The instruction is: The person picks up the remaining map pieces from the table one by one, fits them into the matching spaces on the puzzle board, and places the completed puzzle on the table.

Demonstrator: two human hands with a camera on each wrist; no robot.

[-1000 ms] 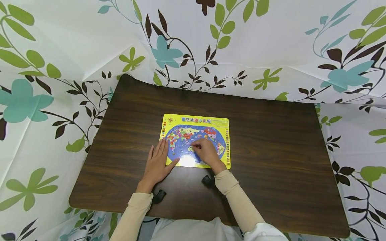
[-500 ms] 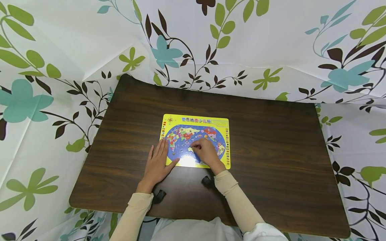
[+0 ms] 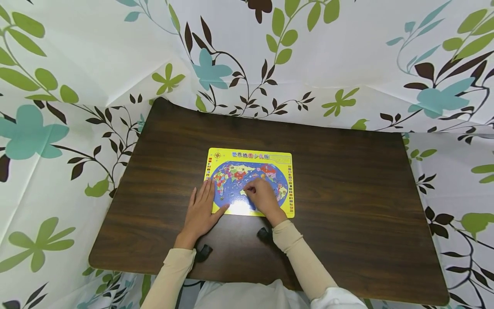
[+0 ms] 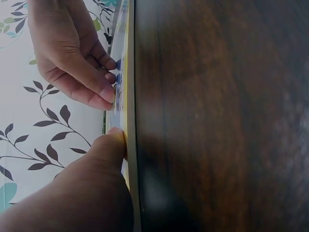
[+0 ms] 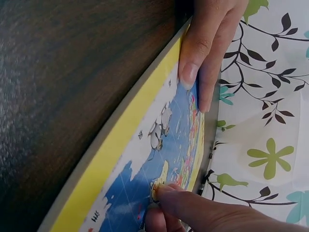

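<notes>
A yellow-bordered world map puzzle board (image 3: 252, 155) with a blue ocean lies flat on the table. My left hand (image 3: 199, 210) rests on its left edge with fingers straight, the thumb on the lower border. Over the board's lower middle, my right hand (image 3: 265, 198) has its thumb and index finger pinched together. Between or right at those fingertips is a small yellow Australia-shaped piece (image 5: 160, 180), clearest in the right wrist view. Part of that piece is hidden by the fingers. In the left wrist view, the right hand's fingertips (image 4: 110, 96) are down at the board's surface.
The dark wood table (image 3: 355, 206) extends on every side of the board. A patterned curtain (image 3: 247, 56) hangs behind and beside it. Black wrist-camera parts (image 3: 203, 253) sit below each wrist. Glare whitens the board's lower middle.
The head view has shifted very slightly. Both hands keep nearly the same place on the board, and the right fingertips stay at the yellow piece.
</notes>
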